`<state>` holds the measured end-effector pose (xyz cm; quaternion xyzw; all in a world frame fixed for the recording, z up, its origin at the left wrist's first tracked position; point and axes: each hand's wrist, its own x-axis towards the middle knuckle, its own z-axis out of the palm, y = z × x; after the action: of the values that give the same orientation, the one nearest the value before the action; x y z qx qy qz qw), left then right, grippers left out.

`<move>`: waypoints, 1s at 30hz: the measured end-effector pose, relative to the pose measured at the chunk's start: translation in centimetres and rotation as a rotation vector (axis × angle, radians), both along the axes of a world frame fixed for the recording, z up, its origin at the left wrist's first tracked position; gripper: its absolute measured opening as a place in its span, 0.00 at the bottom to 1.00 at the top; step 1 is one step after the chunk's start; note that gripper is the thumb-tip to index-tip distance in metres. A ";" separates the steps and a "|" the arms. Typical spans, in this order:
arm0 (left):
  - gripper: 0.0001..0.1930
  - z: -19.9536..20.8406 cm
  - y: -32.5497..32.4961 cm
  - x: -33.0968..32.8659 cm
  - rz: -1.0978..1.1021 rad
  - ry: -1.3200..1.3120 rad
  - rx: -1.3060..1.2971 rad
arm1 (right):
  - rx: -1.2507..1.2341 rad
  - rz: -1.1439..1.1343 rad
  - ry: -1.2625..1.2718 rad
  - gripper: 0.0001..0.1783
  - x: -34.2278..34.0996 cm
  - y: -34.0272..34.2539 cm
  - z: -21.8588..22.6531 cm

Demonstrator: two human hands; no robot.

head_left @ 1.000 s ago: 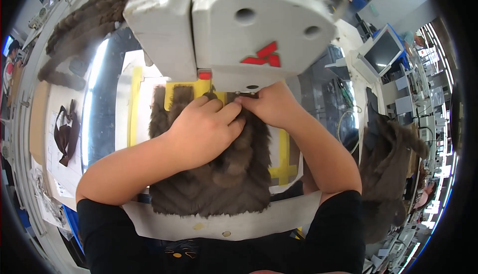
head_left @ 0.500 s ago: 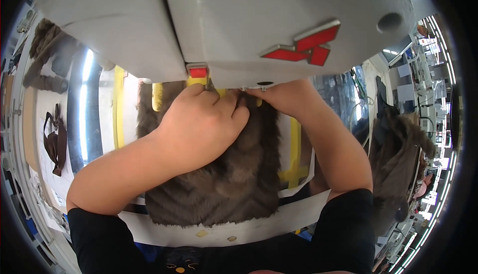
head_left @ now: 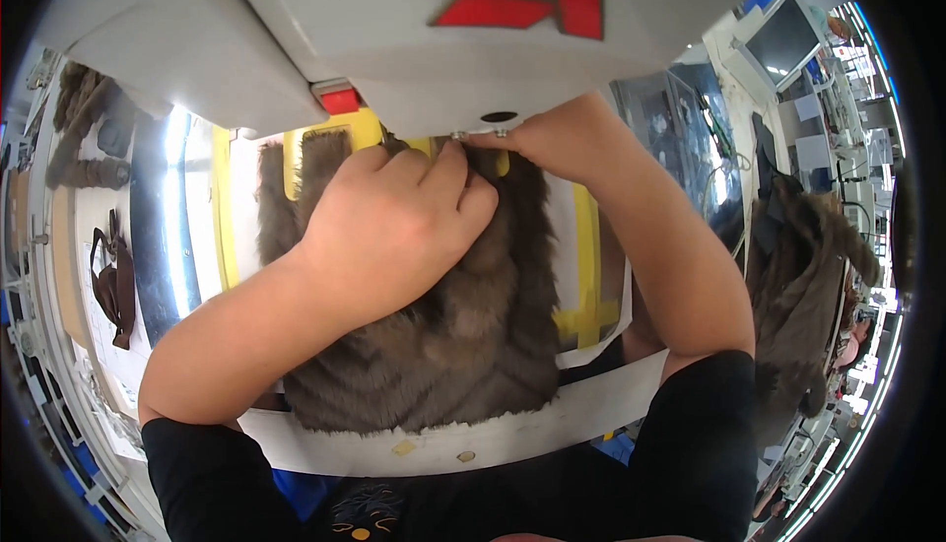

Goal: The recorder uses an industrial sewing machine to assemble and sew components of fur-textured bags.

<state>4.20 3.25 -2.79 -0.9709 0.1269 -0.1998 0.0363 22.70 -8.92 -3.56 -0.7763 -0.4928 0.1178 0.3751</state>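
A brown fur piece [head_left: 443,365] lies flat under the head of a grey-white machine [head_left: 394,39] with a red emblem. Beneath the machine's lower edge, a yellow slotted plate [head_left: 363,130] sits over the fur's far end. My left hand [head_left: 399,217] rests on the fur with its fingers curled, thumb and forefinger closed on the pile beside the plate. From the right, my right hand [head_left: 557,151] reaches in with its thumb against the fur, close to my left fingertips. The machine's edge hides most of its other fingers.
Yellow tape strips [head_left: 588,256] run along the white work surface. Brown fur garments [head_left: 813,286] hang at the right, near a monitor [head_left: 783,41]. At the left lie a dark strap-like item [head_left: 116,286] and more fur [head_left: 79,113]. The machine overhangs both hands closely.
My view has shifted, so the machine head sits higher and further left, and more of the yellow plate shows. Both hands keep nearly the same hold on the fur.
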 end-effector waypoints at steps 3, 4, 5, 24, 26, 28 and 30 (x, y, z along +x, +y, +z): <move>0.10 0.0 -0.2 0.1 0.017 0.026 0.013 | -0.091 -0.023 0.113 0.18 1.0 -0.2 -0.6; 0.10 0.0 -0.3 0.2 0.042 0.018 0.017 | -0.036 -0.023 0.214 0.17 1.2 -0.2 -0.8; 0.10 0.0 -0.3 0.2 0.067 0.009 0.020 | 0.021 -0.023 0.314 0.15 1.3 -0.2 -1.0; 0.08 0.2 -0.4 0.4 0.136 0.088 -0.035 | 0.064 -0.122 0.101 0.16 0.8 0.0 -1.8; 0.08 0.5 -0.4 0.4 0.149 0.158 -0.058 | 0.013 -0.116 0.044 0.15 0.8 0.0 -1.5; 0.08 0.6 -0.5 0.4 0.156 0.183 -0.071 | 0.009 -0.103 0.039 0.16 0.7 0.1 -1.6; 0.09 0.7 -0.7 0.5 0.161 0.206 -0.085 | 0.006 -0.092 0.031 0.16 0.8 0.1 -1.7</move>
<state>4.68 2.57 -2.10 -0.9940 0.0431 -0.1005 -0.0022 23.46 -8.82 -5.28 -0.7950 -0.4511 0.1108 0.3902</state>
